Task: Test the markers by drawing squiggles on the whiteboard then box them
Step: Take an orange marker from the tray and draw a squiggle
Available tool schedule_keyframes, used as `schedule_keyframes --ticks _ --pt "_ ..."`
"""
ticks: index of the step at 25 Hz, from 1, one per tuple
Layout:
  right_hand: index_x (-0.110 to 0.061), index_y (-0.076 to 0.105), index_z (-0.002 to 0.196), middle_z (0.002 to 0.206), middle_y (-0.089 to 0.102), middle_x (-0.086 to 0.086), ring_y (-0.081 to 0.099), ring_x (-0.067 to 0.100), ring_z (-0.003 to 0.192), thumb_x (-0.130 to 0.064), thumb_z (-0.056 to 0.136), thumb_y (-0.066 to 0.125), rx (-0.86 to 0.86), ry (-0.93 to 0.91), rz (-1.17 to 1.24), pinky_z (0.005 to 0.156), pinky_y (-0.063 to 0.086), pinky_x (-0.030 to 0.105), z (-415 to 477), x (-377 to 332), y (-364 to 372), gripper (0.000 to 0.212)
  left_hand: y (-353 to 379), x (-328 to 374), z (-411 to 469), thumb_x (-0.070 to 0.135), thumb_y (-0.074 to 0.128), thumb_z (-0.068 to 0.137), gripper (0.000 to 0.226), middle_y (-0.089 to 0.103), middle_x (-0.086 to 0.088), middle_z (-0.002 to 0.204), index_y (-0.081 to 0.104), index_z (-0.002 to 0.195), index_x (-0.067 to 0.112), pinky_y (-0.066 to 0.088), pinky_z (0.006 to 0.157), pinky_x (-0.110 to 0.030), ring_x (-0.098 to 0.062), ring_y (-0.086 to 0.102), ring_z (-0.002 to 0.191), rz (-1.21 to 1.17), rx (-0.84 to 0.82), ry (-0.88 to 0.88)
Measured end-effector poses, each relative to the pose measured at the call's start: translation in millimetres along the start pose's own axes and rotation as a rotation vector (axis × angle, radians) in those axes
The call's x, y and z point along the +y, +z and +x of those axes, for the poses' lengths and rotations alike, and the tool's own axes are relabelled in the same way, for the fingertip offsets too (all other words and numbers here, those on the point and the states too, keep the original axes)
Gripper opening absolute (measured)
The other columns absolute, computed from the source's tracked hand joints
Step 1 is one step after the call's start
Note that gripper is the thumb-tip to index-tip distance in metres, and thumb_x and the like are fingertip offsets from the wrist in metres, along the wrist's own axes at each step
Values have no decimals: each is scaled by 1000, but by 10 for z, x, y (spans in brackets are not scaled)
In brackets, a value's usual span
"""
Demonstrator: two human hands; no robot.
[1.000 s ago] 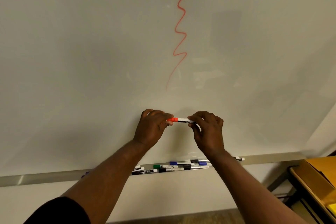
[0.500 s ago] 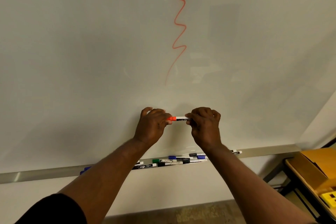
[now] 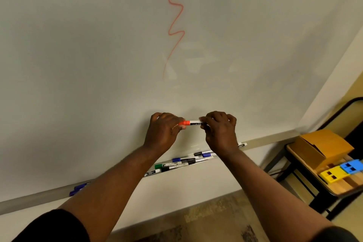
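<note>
Both hands are up in front of the whiteboard (image 3: 78,65), just below the middle of the frame, and between them sits the marker (image 3: 193,123), held level. It is a short white barrel with a black printed band and a bright orange cap at its left end. The left hand (image 3: 164,133) has its fingertips pinched tight on that orange cap, thumb underneath. The right hand (image 3: 221,133) is curled around the barrel's other end, fingers closed firmly over it, so the far tip of the marker is hidden inside the grip. The cap looks seated against the barrel, though the exact join is hard to make out.

Above the hands, running from the top edge down toward the middle of the frame, there is an orange squiggle (image 3: 176,17) on the board: bold loops up high, thinning to a faint trail lower down.

Under the wrists, the tray (image 3: 29,198) along the board's bottom edge carries spare markers (image 3: 180,163) lying loosely together with blue, green and black caps, plus a couple of blue ones off at lower left.

At the right edge, a cardboard box (image 3: 322,147) sits on a small table (image 3: 294,153), with yellow and blue blocks (image 3: 341,173) just beside it.
</note>
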State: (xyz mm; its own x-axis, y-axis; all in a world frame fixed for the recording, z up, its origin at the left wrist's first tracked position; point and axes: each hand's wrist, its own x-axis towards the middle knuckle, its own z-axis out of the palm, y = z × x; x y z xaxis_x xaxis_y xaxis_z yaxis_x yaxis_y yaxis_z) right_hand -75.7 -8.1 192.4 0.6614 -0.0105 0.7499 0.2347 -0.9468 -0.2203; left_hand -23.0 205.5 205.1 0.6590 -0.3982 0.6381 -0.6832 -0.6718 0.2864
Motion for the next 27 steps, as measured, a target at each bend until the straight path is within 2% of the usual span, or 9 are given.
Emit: schedule_keyframes --ticks 4,8,11,14,17,21,24,27 --pt "-25 70 114 107 61 -7 57 16 100 -17 83 76 -47 121 18 86 38 37 -122 486 13 33 355 74 50 37 69 89 22 71 10 99 73 109 28 37 93 -36 -13 60 97 -18 -10 -29" --pt "-22 72 109 98 57 -7 57 15 91 -18 88 74 -96 219 189 74 48 32 -177 1084 122 22 896 155 86 32 72 88 21 66 10 93 73 108 27 42 89 -37 -14 58 88 -75 -1 -174" --pt "-19 72 111 97 59 -6 60 16 92 -17 91 71 -158 223 273 74 49 28 -220 1691 221 20 1503 404 208 25 75 86 22 65 8 91 74 108 23 49 85 -39 -13 59 85 -138 -18 -299" --pt "-19 70 115 102 60 -6 62 15 96 -16 94 67 -232 275 339 79 49 25 -300 2350 231 21 2099 840 319 20 73 88 25 66 2 100 73 113 16 52 86 -34 -18 63 92 -207 -47 -492" --pt "-18 69 119 108 58 -8 62 12 98 -14 96 61 -316 293 392 84 48 21 -418 2907 202 24 2624 1234 389 23 68 92 31 67 -1 113 68 121 14 49 93 -28 -21 64 102 -196 -68 -702" --pt "-17 68 120 114 59 -5 62 14 102 -15 97 55 -402 379 462 90 52 30 -543 3477 220 26 3157 1696 535 19 62 96 37 65 -8 128 61 132 13 45 106 -34 -24 61 116 -254 -82 -965" --pt "-20 63 125 119 61 -6 61 12 103 -12 97 54 -403 473 494 90 54 36 -651 3765 243 30 3453 1935 663 13 55 97 45 59 -3 137 51 142 19 43 105 -32 -24 58 123 -283 -186 -1055" --pt "-25 54 134 128 61 -7 60 13 109 -17 99 53 -474 623 459 91 55 37 -826 4044 246 36 3764 2076 685 7 56 93 61 55 -1 141 38 147 30 55 93 -34 -21 64 110 -397 -352 -1128"
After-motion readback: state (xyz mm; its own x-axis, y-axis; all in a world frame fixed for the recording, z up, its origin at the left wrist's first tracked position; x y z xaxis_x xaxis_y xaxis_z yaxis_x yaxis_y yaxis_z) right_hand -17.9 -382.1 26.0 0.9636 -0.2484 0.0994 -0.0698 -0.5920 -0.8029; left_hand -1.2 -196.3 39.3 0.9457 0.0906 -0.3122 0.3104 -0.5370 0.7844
